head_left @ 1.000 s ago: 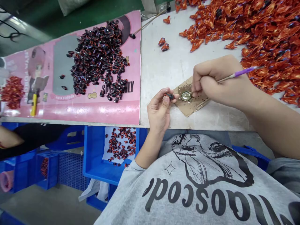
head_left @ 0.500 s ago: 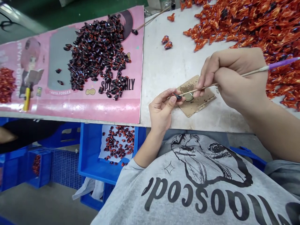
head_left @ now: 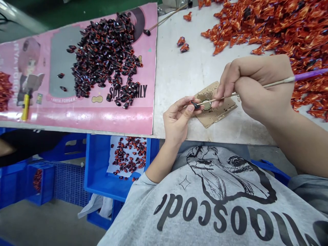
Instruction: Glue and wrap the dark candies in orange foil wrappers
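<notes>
Between its thumb and fingertips, my left hand [head_left: 175,119] pinches a small black-and-orange piece [head_left: 196,105], glossy and partly covered by the fingers. My right hand [head_left: 263,87] grips a thin paintbrush [head_left: 307,74] with a purple end, holding it like a pen. The brush's tip meets the small piece, though its bristles are too small to make out. Under both hands lies a speckled square of brown cardboard [head_left: 208,122], with a round, bottle-cap-like dish [head_left: 206,104] on it.
Orange pieces [head_left: 256,29] are heaped at the right. Black-and-orange pieces [head_left: 102,54] pile up on a pink printed mat [head_left: 120,119], near a yellow cutter [head_left: 25,107]. Below the table edge, a blue crate [head_left: 98,182] holds more pieces. Another person's arm [head_left: 6,147] shows at far left.
The view has shifted slightly, moving the mat and crates a little left. Both hands keep their hold, and the brush stays at the small piece with hardly any movement.
</notes>
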Tool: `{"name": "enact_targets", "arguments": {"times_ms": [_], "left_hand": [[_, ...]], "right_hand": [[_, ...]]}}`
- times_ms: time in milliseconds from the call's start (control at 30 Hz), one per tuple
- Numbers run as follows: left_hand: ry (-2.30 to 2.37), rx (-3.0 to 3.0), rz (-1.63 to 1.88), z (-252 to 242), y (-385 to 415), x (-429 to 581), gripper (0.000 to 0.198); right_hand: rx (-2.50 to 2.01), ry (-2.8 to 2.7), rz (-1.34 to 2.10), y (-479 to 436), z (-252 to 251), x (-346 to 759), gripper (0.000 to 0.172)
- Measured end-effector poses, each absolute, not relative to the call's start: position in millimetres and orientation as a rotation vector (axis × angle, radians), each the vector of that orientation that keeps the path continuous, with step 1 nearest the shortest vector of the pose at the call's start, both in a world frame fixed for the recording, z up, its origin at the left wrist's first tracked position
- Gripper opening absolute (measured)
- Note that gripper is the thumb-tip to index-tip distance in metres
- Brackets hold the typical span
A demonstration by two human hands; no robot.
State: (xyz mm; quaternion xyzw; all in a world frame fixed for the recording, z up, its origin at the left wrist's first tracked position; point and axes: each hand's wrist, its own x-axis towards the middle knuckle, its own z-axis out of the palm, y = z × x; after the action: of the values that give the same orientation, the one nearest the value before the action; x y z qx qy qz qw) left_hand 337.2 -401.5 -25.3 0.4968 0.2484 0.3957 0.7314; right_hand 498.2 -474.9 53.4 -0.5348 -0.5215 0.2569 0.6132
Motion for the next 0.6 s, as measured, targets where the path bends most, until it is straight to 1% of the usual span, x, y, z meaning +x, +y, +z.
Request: {"name": "enact_targets", "arguments": {"times_ms": [367, 600], "left_hand": [[0.547, 1.123, 0.863, -27.5, -400.3, 337.0, 0.031], [0.539, 1.142, 0.864, -29.5, -400.4, 336.2, 0.031]], "right_hand": [[-1.296, -1.286, 0.524, -477.7, 52.1, 496.5, 0.032], [-1.219, -1.238, 0.454, -475.7, 50.9, 498.4, 0.029]]}}
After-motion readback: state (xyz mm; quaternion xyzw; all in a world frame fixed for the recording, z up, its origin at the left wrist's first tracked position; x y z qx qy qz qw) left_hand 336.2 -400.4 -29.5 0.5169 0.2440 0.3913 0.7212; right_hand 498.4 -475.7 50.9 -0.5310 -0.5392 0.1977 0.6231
